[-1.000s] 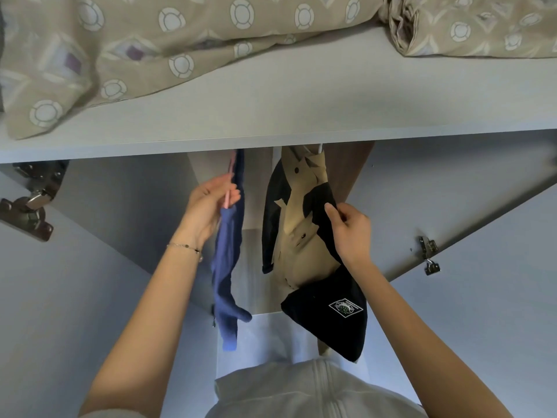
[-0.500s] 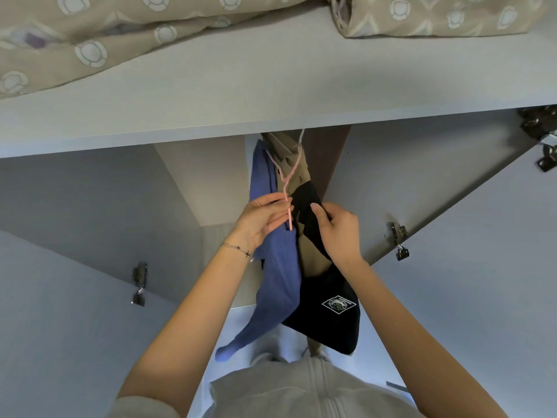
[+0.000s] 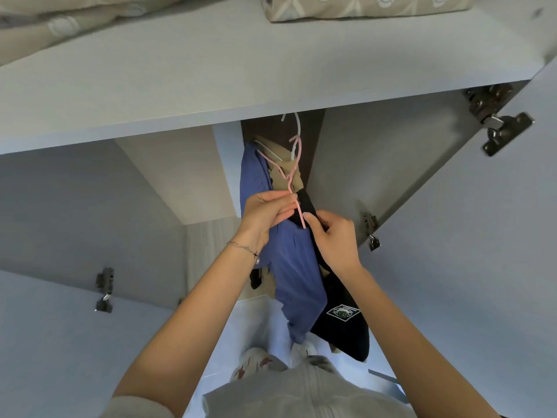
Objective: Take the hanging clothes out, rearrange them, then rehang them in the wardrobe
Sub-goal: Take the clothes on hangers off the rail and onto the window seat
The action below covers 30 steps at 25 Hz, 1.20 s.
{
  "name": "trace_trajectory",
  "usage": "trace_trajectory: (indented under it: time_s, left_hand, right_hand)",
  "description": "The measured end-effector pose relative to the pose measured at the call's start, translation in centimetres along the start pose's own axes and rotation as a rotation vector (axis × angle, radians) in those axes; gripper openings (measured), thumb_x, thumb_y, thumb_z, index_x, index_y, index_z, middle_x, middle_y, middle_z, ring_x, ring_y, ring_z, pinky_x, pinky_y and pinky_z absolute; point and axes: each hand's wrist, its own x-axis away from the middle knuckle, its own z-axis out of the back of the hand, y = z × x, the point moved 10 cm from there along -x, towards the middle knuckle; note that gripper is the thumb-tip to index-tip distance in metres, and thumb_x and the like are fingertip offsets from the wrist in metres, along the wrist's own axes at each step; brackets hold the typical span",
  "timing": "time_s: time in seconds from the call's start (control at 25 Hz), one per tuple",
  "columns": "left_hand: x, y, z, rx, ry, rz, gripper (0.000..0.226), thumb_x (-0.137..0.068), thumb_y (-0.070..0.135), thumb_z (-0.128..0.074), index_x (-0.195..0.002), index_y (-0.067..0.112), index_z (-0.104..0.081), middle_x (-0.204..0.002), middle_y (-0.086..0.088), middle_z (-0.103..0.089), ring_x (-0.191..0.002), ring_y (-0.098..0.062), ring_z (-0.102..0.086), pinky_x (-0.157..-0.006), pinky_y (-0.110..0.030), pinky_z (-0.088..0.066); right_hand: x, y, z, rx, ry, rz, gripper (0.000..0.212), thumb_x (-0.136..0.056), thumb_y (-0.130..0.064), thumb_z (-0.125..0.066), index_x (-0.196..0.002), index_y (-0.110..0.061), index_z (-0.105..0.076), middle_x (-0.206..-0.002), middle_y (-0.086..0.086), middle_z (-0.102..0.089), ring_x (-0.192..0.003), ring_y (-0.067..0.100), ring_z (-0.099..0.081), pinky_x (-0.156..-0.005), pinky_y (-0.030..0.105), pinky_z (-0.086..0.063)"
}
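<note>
Shelf (image 3: 211, 70) bearing patterned bedding (image 3: 361, 7), wardrobe doors (image 3: 482, 267) open

Nothing legible anywhere in view. Only one label-like mark: a diamond-shaped patch (image 3: 343, 312), white-bordered on a dark ground, with a round greenish-white emblem at its middle, sewn on the black garment (image 3: 346, 336) near its lower end, just beside the blue garment (image 3: 292, 267). Possibly lettering along the patch's border, but too small and blurred to read.

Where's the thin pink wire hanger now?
Head view, centre, below the grey wardrobe shelf: the left hand pinches the thin pink wire hanger against the blue garment; the right hand grips the black jacket beside it.
</note>
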Motion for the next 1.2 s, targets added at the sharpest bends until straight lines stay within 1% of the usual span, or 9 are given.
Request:
trace_trajectory:
  time_s: [0.16, 0.32, 0.44, 0.56, 0.68, 0.8, 0.96, 1.08, 1.2]
  left_hand:
    - [0.1, -0.7, -2.1, -0.024, -0.051, 0.015, 0.024, -0.083, 0.004, -0.073, -0.107, 0.0, -0.069, -0.096, -0.012, -0.073, -0.085, -0.016, -0.071, -0.075, -0.022, -0.059]
    - [0.0, -0.4, -3.2, -0.185, -0.191, -0.014, 0.021, -0.09, 0.015, -0.068, -0.108, 0.006, -0.069, -0.102, -0.011, -0.074, -0.09, -0.019, -0.072, -0.081, -0.025, -0.058]
    - [-1.3, 3.3, -1.2, -0.509, -0.107, -0.369, 0.013, -0.093, 0.029, -0.065, -0.096, 0.017, -0.07, -0.093, -0.002, -0.074, -0.082, -0.01, -0.071, -0.081, -0.028, -0.058]
    - [-2.2, 7.1, -1.3, -0.858, -0.156, -0.818, 0.029, -0.089, 0.033, -0.068, -0.113, 0.015, -0.065, -0.11, 0.002, -0.065, -0.102, -0.005, -0.059, -0.093, -0.022, -0.047]
    - [-3.4, 6.2, -4.0, -1.127, -0.446, -0.914, 0.057, -0.089, 0.038, -0.066, -0.138, 0.014, -0.051, -0.145, -0.007, -0.044, -0.136, -0.022, -0.037, -0.112, -0.03, -0.029]
    - [-3.5, 5.1, -6.9, -1.295, -0.674, -0.976, 0.067, -0.089, 0.055, -0.051, -0.145, 0.019, -0.044, -0.154, -0.003, -0.036, -0.146, -0.023, -0.023, -0.115, -0.036, -0.012]
    - [-1.3, 2.9, -11.6, -1.286, -0.939, -1.054, 0.06, -0.085, 0.066, -0.045, -0.114, 0.016, -0.064, -0.112, 0.0, -0.065, -0.112, -0.021, -0.055, -0.106, -0.034, -0.033]
    - [1.2, 0.9, -14.6, -1.187, -1.007, -1.038, 0.05, -0.08, 0.068, -0.053, -0.074, 0.019, -0.055, -0.075, 0.008, -0.055, -0.078, -0.016, -0.051, -0.071, -0.036, -0.043]
    - [4.0, -1.5, -16.6, -1.051, -1.061, -1.015, 0.055, -0.077, 0.068, -0.062, -0.061, 0.017, -0.048, -0.061, 0.008, -0.051, -0.068, -0.018, -0.049, -0.066, -0.04, -0.041]
  right_hand:
    - [0.4, 1.5, 0.4, -0.022, -0.023, -0.035, 0.047, -0.08, -0.045, -0.071, -0.069, -0.001, -0.059, -0.06, 0.009, -0.06, -0.056, 0.023, -0.053, -0.052, 0.033, -0.044]
    - [0.6, 1.7, 2.2, 0.054, 0.032, -0.057, 0.03, -0.088, -0.018, -0.069, -0.063, -0.012, -0.053, -0.052, -0.009, -0.048, -0.051, 0.007, -0.046, -0.048, 0.013, -0.03]
    - [1.4, 1.9, 3.1, 0.115, 0.058, -0.085, 0.031, -0.089, -0.02, -0.068, -0.063, -0.008, -0.055, -0.052, -0.003, -0.048, -0.052, 0.01, -0.045, -0.047, 0.017, -0.029]
    - [2.9, 1.3, 3.5, 0.144, 0.117, -0.117, 0.029, -0.088, -0.021, -0.069, -0.064, -0.02, -0.053, -0.05, -0.008, -0.042, -0.052, 0.011, -0.044, -0.048, 0.017, -0.029]
    - [5.1, 0.5, 3.3, 0.19, 0.172, -0.176, 0.025, -0.089, -0.024, -0.068, -0.069, -0.011, -0.061, -0.054, 0.003, -0.05, -0.054, 0.018, -0.046, -0.052, 0.027, -0.036]
    - [8.0, -0.2, 3.5, 0.194, 0.224, -0.24, 0.026, -0.09, -0.027, -0.067, -0.072, -0.009, -0.063, -0.056, 0.007, -0.051, -0.054, 0.019, -0.045, -0.052, 0.028, -0.036]
    - [12.5, -0.8, 5.9, 0.185, 0.363, -0.343, 0.034, -0.089, -0.022, -0.068, -0.063, -0.004, -0.054, -0.052, 0.008, -0.043, -0.051, 0.014, -0.035, -0.051, 0.025, -0.031]
    - [16.2, -0.8, 7.8, 0.188, 0.453, -0.433, 0.038, -0.089, -0.02, -0.069, -0.058, -0.011, -0.048, -0.049, 0.0, -0.039, -0.05, 0.012, -0.035, -0.05, 0.021, -0.029]
    - [20.5, -0.2, 9.4, 0.209, 0.497, -0.528, 0.042, -0.09, -0.023, -0.067, -0.056, -0.018, -0.043, -0.049, -0.007, -0.038, -0.05, 0.012, -0.036, -0.051, 0.02, -0.03]
